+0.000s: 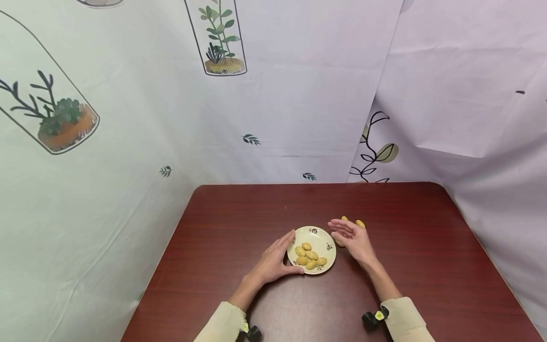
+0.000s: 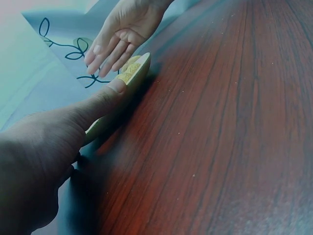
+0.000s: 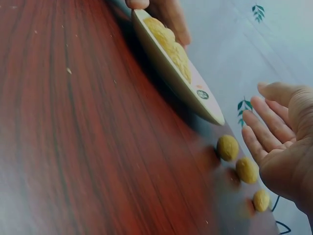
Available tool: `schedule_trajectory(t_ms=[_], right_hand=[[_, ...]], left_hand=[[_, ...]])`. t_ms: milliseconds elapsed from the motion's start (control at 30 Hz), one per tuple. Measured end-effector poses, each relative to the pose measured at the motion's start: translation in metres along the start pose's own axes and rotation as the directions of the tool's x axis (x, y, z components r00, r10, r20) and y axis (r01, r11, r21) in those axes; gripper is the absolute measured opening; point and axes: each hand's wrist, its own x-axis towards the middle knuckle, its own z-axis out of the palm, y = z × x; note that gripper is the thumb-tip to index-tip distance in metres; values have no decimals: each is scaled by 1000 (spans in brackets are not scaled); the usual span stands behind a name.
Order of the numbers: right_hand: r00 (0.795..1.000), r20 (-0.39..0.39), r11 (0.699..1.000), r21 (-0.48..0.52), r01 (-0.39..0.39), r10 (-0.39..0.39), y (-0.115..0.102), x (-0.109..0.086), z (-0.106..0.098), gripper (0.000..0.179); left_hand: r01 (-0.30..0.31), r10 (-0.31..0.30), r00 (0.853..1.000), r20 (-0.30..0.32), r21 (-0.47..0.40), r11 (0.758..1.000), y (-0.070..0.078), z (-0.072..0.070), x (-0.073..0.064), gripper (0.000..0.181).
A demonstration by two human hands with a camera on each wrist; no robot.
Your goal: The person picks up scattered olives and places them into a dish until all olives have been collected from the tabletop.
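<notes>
A small cream plate (image 1: 318, 239) with printed marks round its rim sits on the table, holding several yellow-brown oval pieces (image 1: 312, 255) with a wrinkled, nut-like surface. My left hand (image 1: 270, 262) grips the plate from its left side, thumb (image 2: 105, 100) on the near rim and fingers along the far left edge. To the right of the plate, my right hand (image 1: 353, 241) is held with fingers loosely extended and nothing in it. Three more oval pieces (image 3: 247, 170) lie on the table beside the plate, close to that hand; in the head view it partly covers them.
The dark red wooden table (image 1: 239, 213) has rounded far corners. Behind it and along both sides hangs pale cloth (image 1: 299, 118) printed with plants and leaves. Each wrist carries a small black device (image 1: 371, 320) near the cream sleeve (image 1: 403, 316).
</notes>
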Motion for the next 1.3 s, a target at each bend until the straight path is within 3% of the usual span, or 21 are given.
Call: schedule_trajectory(t_ms=[200, 467, 867, 1300], right_hand=[[995, -101, 1000, -14, 24, -25, 2, 1, -10, 38], [962, -271, 998, -30, -54, 44, 5, 0, -17, 38], [956, -277, 972, -182, -145, 91, 9, -1, -23, 42], [964, -240, 963, -212, -169, 117, 14, -1, -26, 50]], left_hand=[[-1, 1, 1000, 1, 9, 1000, 0, 0, -1, 119], [-1, 1, 1000, -2, 12, 1000, -2, 0, 0, 118], [-15, 15, 1000, -11, 28, 999, -1, 1, -1, 119], [-16, 16, 1000, -9, 19, 1000, 0, 1, -1, 119]])
